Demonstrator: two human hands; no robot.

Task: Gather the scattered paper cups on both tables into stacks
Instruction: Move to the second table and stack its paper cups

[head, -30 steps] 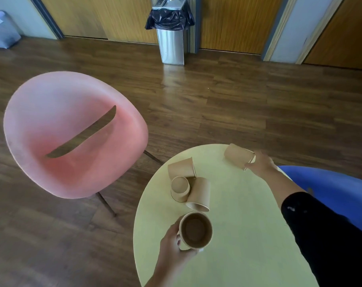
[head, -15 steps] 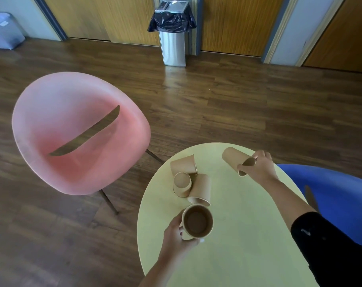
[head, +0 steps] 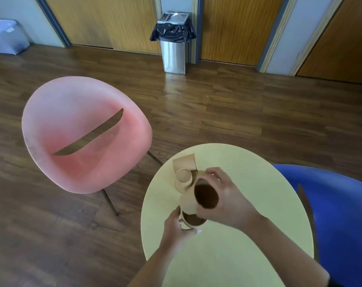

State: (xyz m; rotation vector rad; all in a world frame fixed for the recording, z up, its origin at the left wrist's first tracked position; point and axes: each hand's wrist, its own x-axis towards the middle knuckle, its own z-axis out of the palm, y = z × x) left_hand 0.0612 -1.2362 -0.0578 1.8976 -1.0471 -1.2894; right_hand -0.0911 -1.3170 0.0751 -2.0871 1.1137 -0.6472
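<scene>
The step in hand is nesting one cup into another. The person's left hand (head: 177, 226) has its grip curled round an upright brown paper cup (head: 193, 221) standing near the left edge of the round pale-yellow desk (head: 248, 235). The right hand (head: 223, 195) has its grip clamped round a second brown paper cup (head: 196, 200), held tilted with its dark mouth toward the camera and its base just over, or already in, the mouth of the upright cup; which of the two cannot be told. Just beyond them, two more brown paper cups lie on the desk: one lying with its base toward the camera (head: 183, 180), one behind it (head: 185, 163), touching it.

The next move appears to call for righting the tilted cup so its axis lines up with the lower one, then pressing it down while the left hand steadies the base. The loose cups beyond would seem to follow.
</scene>
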